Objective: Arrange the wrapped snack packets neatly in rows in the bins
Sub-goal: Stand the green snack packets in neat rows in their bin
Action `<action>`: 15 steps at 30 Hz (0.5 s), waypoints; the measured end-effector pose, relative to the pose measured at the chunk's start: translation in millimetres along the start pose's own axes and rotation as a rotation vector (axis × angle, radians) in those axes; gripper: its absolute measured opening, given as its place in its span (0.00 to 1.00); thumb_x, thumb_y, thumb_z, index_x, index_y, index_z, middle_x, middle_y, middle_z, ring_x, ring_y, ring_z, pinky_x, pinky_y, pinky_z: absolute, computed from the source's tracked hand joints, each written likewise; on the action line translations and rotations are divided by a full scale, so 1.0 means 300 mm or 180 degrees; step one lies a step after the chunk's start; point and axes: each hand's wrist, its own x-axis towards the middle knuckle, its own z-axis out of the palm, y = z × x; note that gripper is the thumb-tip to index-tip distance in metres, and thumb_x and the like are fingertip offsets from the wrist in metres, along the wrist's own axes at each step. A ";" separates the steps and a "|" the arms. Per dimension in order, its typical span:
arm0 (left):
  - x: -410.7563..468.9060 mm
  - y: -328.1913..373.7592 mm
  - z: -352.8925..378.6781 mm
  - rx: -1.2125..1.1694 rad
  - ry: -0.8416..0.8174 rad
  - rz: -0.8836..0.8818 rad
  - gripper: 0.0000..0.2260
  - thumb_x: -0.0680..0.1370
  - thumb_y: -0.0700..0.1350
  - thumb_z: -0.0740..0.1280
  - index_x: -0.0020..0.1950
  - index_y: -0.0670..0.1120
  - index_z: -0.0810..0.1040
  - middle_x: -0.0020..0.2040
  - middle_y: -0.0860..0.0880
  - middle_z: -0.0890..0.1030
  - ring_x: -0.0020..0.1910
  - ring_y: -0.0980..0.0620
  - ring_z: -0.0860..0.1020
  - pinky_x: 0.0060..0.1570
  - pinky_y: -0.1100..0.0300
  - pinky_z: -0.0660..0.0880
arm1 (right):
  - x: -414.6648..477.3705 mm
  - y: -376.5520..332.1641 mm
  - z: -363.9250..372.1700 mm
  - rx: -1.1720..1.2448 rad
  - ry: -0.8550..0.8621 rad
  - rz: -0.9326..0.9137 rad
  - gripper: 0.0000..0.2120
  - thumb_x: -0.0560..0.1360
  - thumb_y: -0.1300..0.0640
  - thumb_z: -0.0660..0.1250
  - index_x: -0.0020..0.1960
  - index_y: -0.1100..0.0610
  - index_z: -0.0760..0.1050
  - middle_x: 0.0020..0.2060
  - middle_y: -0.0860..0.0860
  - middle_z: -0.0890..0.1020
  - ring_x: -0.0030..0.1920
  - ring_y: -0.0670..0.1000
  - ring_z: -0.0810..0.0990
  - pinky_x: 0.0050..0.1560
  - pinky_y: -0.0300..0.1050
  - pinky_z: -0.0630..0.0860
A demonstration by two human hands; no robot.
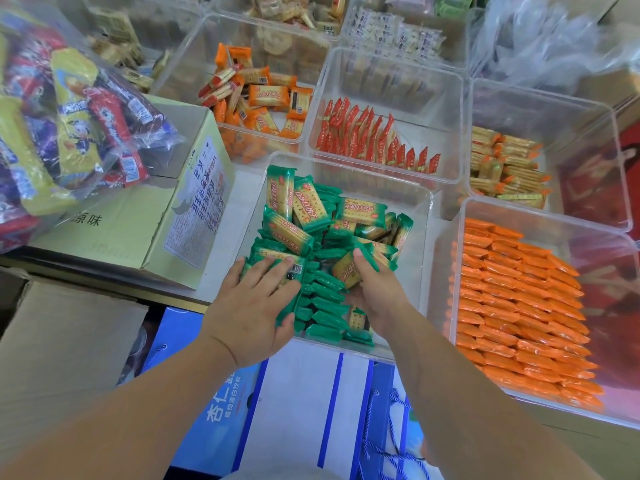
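Observation:
A clear plastic bin (420, 216) in front of me holds green-wrapped cracker packets (304, 216), heaped loosely at the back and standing in a row (325, 306) near the front. My left hand (258, 303) grips a stack of green packets at the bin's near-left side, fingers over the top, thumb against the row. My right hand (375, 292) holds one green packet (349, 271) from the loose heap.
To the right, a bin of orange packets (512, 306) lies in neat rows. Behind stand bins of red packets (374, 140), loose orange packets (256, 98) and tan packets (509, 171). A cardboard box (194, 216) and a bag of mixed snacks (69, 126) sit at the left.

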 end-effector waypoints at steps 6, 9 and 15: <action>0.002 0.000 0.002 0.0015 0.0014 0.0016 0.20 0.74 0.56 0.59 0.62 0.50 0.76 0.73 0.46 0.72 0.71 0.42 0.70 0.70 0.36 0.62 | -0.017 -0.008 -0.006 -0.0550 -0.0110 0.0191 0.15 0.80 0.41 0.62 0.61 0.49 0.76 0.59 0.55 0.81 0.58 0.57 0.82 0.62 0.55 0.78; 0.001 0.001 0.002 0.0018 0.0031 0.0019 0.20 0.74 0.56 0.59 0.62 0.50 0.77 0.73 0.46 0.72 0.71 0.42 0.70 0.70 0.36 0.62 | -0.021 -0.004 -0.001 -0.1097 -0.0116 -0.0288 0.07 0.80 0.48 0.66 0.55 0.50 0.77 0.56 0.49 0.79 0.55 0.50 0.80 0.52 0.44 0.81; 0.002 0.000 0.004 0.0045 0.0002 0.0018 0.20 0.74 0.56 0.59 0.63 0.50 0.76 0.73 0.46 0.72 0.71 0.42 0.69 0.70 0.36 0.62 | -0.014 -0.003 0.028 -0.1758 0.0515 -0.0760 0.08 0.75 0.49 0.74 0.51 0.49 0.78 0.46 0.47 0.82 0.46 0.54 0.84 0.46 0.55 0.84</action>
